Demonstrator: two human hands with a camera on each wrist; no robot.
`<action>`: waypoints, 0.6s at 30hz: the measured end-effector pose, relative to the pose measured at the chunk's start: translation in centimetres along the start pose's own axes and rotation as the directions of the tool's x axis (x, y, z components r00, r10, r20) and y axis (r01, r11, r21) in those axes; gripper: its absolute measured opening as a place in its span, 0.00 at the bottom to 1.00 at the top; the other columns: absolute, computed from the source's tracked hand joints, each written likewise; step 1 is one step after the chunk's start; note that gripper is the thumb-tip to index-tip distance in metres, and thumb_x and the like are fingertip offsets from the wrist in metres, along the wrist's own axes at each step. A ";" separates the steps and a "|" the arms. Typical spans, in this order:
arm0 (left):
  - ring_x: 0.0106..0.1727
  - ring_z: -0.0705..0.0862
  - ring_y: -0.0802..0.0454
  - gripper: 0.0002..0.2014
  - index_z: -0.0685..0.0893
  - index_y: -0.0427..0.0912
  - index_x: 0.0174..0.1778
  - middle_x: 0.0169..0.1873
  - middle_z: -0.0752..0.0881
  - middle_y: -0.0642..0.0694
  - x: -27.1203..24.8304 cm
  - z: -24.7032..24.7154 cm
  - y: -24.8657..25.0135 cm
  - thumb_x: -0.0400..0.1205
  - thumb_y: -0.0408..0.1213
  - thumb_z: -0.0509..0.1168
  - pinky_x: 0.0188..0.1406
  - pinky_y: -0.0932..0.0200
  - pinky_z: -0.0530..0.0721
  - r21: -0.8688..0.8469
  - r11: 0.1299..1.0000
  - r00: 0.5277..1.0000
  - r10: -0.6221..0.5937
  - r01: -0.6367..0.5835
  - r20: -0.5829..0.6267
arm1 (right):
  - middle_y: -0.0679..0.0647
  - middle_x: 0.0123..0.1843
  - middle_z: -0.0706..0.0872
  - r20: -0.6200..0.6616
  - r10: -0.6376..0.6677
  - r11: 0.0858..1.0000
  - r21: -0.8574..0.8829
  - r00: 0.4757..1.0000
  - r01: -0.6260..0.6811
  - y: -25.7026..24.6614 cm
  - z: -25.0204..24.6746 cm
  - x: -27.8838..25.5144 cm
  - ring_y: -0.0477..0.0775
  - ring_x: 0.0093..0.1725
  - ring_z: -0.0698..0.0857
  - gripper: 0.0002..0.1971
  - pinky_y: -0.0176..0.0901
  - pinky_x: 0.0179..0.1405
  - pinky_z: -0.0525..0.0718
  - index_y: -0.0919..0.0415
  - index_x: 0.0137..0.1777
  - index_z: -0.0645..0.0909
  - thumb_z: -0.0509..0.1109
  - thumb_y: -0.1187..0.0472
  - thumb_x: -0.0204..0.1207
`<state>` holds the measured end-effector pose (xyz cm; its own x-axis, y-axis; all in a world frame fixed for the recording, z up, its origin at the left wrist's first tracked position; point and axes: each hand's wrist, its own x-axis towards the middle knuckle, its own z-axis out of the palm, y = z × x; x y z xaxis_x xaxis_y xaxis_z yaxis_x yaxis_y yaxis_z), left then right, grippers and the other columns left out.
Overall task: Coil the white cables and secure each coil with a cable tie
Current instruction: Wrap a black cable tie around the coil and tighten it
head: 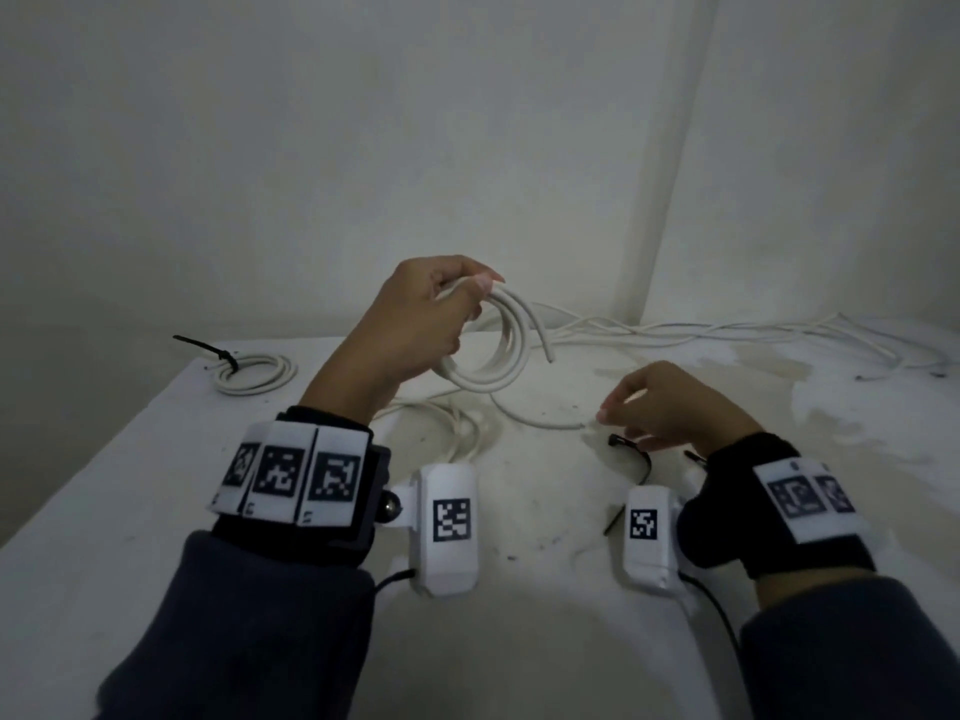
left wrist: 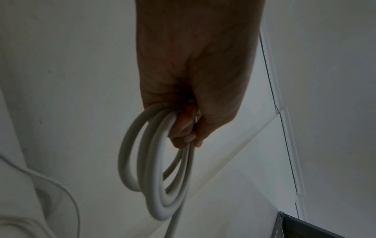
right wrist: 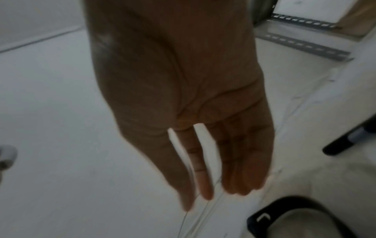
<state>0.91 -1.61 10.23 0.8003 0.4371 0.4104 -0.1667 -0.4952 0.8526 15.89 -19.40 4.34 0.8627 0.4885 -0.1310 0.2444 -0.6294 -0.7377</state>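
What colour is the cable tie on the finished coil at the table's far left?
Black. The cable tie cinches the white finished coil; it shows best in the head view.

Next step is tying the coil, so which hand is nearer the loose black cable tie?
Right. The right hand hovers just above the tie; the left hand holds the coil farther away.

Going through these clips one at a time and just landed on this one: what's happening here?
A person is coiling white cables at a white table. The left hand grips a coil of several loops, lifted off the table. The right hand is low over the table beside the cable's loose stretch, just above black cable ties; its fingers look extended and hold nothing. One tied coil lies at the far left, and more loose cable runs along the back.
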 end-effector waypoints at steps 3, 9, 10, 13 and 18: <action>0.20 0.69 0.63 0.11 0.86 0.36 0.54 0.27 0.75 0.49 0.1 0.4 -0.3 0.86 0.35 0.59 0.22 0.69 0.69 -0.032 0.999 1.000 -0.010 0.010 0.004 | 0.62 0.38 0.86 -0.026 0.061 0.991 -0.116 0.998 -0.064 1.5 0.0 1.0 0.61 0.44 0.85 0.06 0.51 0.45 0.88 0.67 0.37 0.85 0.78 0.65 0.71; 0.19 0.68 0.63 0.11 0.86 0.35 0.54 0.28 0.74 0.47 0.4 0.5 -0.7 0.86 0.33 0.58 0.21 0.71 0.69 -0.075 0.997 1.000 -0.023 0.022 -0.004 | 0.66 0.43 0.91 0.051 0.136 0.964 -0.240 0.989 -0.120 2.3 0.3 1.5 0.63 0.47 0.90 0.09 0.58 0.52 0.89 0.73 0.44 0.88 0.78 0.71 0.64; 0.19 0.68 0.63 0.11 0.86 0.35 0.54 0.27 0.74 0.47 0.4 0.5 -0.7 0.86 0.33 0.58 0.21 0.71 0.69 -0.076 0.997 1.000 -0.024 0.024 -0.004 | 0.64 0.41 0.90 0.056 0.146 0.964 -0.234 0.988 -0.130 2.3 0.2 1.4 0.60 0.42 0.90 0.08 0.52 0.47 0.90 0.72 0.44 0.88 0.78 0.72 0.64; 0.19 0.68 0.63 0.11 0.86 0.35 0.53 0.27 0.73 0.47 0.4 0.6 -0.8 0.86 0.33 0.58 0.21 0.71 0.70 -0.072 0.997 1.000 -0.027 0.026 -0.006 | 0.59 0.34 0.87 0.099 0.151 0.987 -0.071 0.984 -0.145 1.7 0.1 1.1 0.49 0.28 0.86 0.07 0.36 0.29 0.87 0.70 0.48 0.86 0.73 0.75 0.71; 0.19 0.69 0.63 0.11 0.86 0.37 0.52 0.29 0.75 0.47 0.5 0.5 -0.9 0.86 0.34 0.59 0.21 0.70 0.71 -0.087 0.996 0.997 -0.034 0.028 -0.071 | 0.64 0.38 0.88 0.070 -0.092 0.864 0.502 0.993 0.045 -1.5 -0.2 -0.6 0.51 0.33 0.88 0.06 0.38 0.42 0.90 0.73 0.41 0.87 0.70 0.79 0.72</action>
<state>1.74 -1.34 9.51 0.7625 0.5063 0.4028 -0.1938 -0.4153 0.8888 15.09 -18.91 5.67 0.8030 0.5860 -0.1085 0.0275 -0.2184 -0.9755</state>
